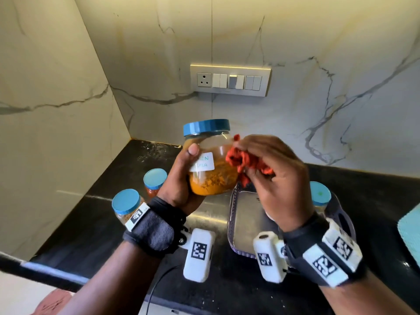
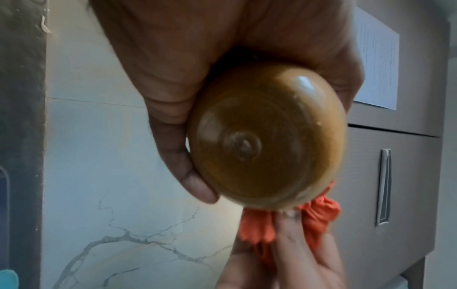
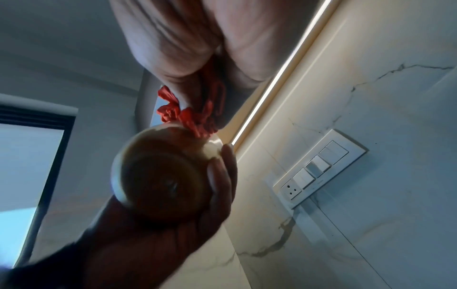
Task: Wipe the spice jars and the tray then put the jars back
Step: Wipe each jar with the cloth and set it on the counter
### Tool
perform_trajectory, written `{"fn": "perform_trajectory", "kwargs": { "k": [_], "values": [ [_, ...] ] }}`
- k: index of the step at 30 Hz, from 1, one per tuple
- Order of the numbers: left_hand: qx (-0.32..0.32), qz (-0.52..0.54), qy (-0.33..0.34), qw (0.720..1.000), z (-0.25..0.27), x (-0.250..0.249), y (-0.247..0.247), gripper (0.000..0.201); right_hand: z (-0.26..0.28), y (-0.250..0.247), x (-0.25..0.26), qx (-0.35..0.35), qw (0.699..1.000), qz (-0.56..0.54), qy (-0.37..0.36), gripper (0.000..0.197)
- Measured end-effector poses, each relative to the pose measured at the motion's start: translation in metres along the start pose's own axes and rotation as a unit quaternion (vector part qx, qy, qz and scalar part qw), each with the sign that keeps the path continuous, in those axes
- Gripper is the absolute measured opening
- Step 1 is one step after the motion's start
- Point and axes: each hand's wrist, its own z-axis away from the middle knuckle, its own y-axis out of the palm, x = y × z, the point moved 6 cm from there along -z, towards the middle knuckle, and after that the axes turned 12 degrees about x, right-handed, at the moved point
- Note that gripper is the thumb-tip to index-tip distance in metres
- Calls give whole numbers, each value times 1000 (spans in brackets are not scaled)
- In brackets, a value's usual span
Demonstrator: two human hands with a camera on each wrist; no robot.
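My left hand grips a clear spice jar with a blue lid and orange powder, held upright above the counter. Its round base fills the left wrist view and also shows in the right wrist view as the jar's base. My right hand holds a crumpled red cloth pressed against the jar's right side; the cloth shows below the base. The clear tray lies on the counter under my right hand. Two blue-lidded jars stand at left, a third jar at right.
The black counter meets marble walls in a corner at the left. A switch panel is on the back wall. A light blue cloth lies at the right edge. A cable runs off the counter's front.
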Motion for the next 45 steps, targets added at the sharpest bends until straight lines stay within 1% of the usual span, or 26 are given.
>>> {"fn": "perform_trajectory", "kwargs": {
  "k": [2, 3, 5, 7, 8, 11, 13, 15, 17, 19, 21, 24, 25, 27, 29, 31, 32, 36, 37, 38, 41, 42, 43, 45],
  "values": [
    [-1, 5, 3, 1000, 1, -5, -1, 68, 17, 7, 12, 13, 999, 24, -21, 33],
    [-4, 6, 8, 1000, 2, -6, -2, 65, 23, 9, 15, 15, 999, 29, -27, 37],
    [-6, 3, 21, 1000, 2, -8, -4, 63, 24, 8, 12, 10, 999, 38, -32, 44],
    [-5, -11, 22, 1000, 2, -7, -8, 71, 20, 7, 7, 9, 998, 56, -30, 43],
    [-11, -20, 12, 1000, 3, -4, -11, 74, 19, 7, 6, 14, 997, 67, -30, 41],
    [-20, -61, -21, 998, 4, 8, -12, 84, 21, 10, 11, 41, 992, 103, -64, 28],
    [-32, -98, -15, 995, 3, 15, -7, 95, 22, 10, 14, 63, 987, 122, -82, 32],
    [-51, -114, -6, 992, 1, 20, -1, 98, 14, 0, 5, 57, 989, 123, -61, 30],
    [-56, -125, -5, 991, -4, 26, 7, 95, 3, -18, -9, 27, 994, 100, -14, 34],
    [-66, -131, 3, 989, -9, 31, 16, 94, 2, -30, -16, 11, 995, 94, 5, 35],
    [-83, -119, 18, 989, -16, 32, 23, 90, 15, -31, -11, 22, 994, 111, -9, 34],
    [-117, -109, 27, 987, -22, 37, 31, 67, 47, -26, -2, 53, 989, 128, -50, 28],
    [-122, -112, 29, 986, -23, 40, 33, 65, 50, -28, -3, 63, 988, 130, -56, 29],
    [-117, -114, 30, 986, -26, 50, 43, 66, 42, -44, -14, 59, 989, 129, -41, 33],
    [-103, -116, 30, 987, -32, 57, 57, 67, 28, -66, -29, 25, 995, 100, -7, 39],
    [-107, -108, 33, 988, -39, 58, 69, 70, 23, -79, -34, 8, 997, 80, 3, 41],
    [-112, -98, 36, 988, -42, 57, 72, 73, 26, -79, -31, 13, 996, 85, -6, 40],
    [-113, -68, 36, 991, -46, 57, 77, 92, 64, -72, -20, 74, 984, 124, -101, 29],
    [-107, -70, 35, 991, -46, 59, 79, 96, 66, -75, -21, 78, 983, 126, -109, 29],
    [-99, -79, 36, 991, -45, 61, 83, 98, 63, -81, -26, 68, 985, 118, -102, 31],
    [-82, -109, 31, 990, -45, 70, 99, 93, 40, -107, -48, 5, 998, 48, -30, 40],
    [-81, -116, 29, 990, -46, 71, 102, 97, 35, -112, -52, -8, 999, 38, -14, 41],
    [-81, -118, 27, 989, -47, 71, 104, 104, 33, -114, -53, -12, 999, 35, -7, 40],
    [-82, -112, 27, 990, -48, 68, 104, 111, 44, -110, -47, 1, 999, 43, -21, 36]
  ]
}}
